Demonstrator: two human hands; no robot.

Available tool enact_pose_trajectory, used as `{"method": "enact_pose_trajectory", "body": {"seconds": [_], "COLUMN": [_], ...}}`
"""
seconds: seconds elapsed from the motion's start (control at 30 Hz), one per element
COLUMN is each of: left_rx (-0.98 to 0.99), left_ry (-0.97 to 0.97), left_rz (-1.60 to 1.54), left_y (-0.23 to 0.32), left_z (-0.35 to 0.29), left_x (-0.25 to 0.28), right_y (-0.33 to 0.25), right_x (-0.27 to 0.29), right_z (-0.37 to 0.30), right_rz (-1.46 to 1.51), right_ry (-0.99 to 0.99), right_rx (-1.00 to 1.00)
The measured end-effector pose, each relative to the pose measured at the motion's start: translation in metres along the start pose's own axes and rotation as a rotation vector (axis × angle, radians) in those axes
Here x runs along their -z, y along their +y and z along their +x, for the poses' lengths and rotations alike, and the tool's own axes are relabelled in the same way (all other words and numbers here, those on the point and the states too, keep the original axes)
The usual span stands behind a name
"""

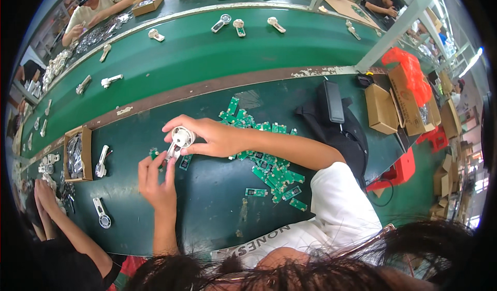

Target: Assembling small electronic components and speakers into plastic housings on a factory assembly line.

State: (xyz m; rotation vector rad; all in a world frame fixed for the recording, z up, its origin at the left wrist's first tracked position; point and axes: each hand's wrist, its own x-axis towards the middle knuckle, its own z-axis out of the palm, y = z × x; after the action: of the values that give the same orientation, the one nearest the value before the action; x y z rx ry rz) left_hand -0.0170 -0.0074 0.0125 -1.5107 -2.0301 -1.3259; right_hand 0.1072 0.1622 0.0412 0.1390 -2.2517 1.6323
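Above the dark green table, my right hand (215, 135) is closed round the round head of a small white handheld fan housing (181, 137), which looks open with a white round part in its head. My left hand (158, 182) pinches the lower end of the same housing's handle between thumb and fingers. What else those fingertips hold, if anything, is too small to tell. Just below the housing lies one green circuit board (186, 162). Another small green board (154, 152) shows behind my left fingertips. Under and beyond my right forearm spreads a loose pile of green circuit boards (272, 174).
Left of my hands lie two white fan pieces (103, 161) (104, 219) and a carton (88, 156) of silver parts. A co-worker's hands (46, 195) are at far left. Beyond runs a green conveyor belt (207, 58) carrying fan pieces. To the right sit a black bag (357, 141) and cardboard boxes (382, 110).
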Motion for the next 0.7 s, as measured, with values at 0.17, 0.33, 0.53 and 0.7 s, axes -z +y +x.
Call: {"method": "enact_pose_trajectory", "body": {"seconds": [0.17, 0.33, 0.53, 0.7], "left_rx": [0.114, -0.029, 0.066, 0.276], "left_ry": [-0.017, -0.023, 0.002, -0.113], "left_rz": [-0.081, 0.052, -0.083, -0.364], "left_y": [0.007, 0.014, 0.008, -0.001], "left_z": [-0.010, -0.006, -0.001, 0.000], "left_x": [-0.003, -0.014, -0.003, 0.003], "right_y": [0.012, 0.035, 0.026, 0.011], "right_x": [-0.024, -0.029, -0.031, -0.032], "right_z": [0.000, -0.013, -0.012, -0.009], "right_rz": [-0.037, -0.395, -0.675, -0.537], "right_ry": [0.044, 0.162, 0.193, 0.246], "right_rx": [-0.040, 0.373, 0.323, 0.215]}}
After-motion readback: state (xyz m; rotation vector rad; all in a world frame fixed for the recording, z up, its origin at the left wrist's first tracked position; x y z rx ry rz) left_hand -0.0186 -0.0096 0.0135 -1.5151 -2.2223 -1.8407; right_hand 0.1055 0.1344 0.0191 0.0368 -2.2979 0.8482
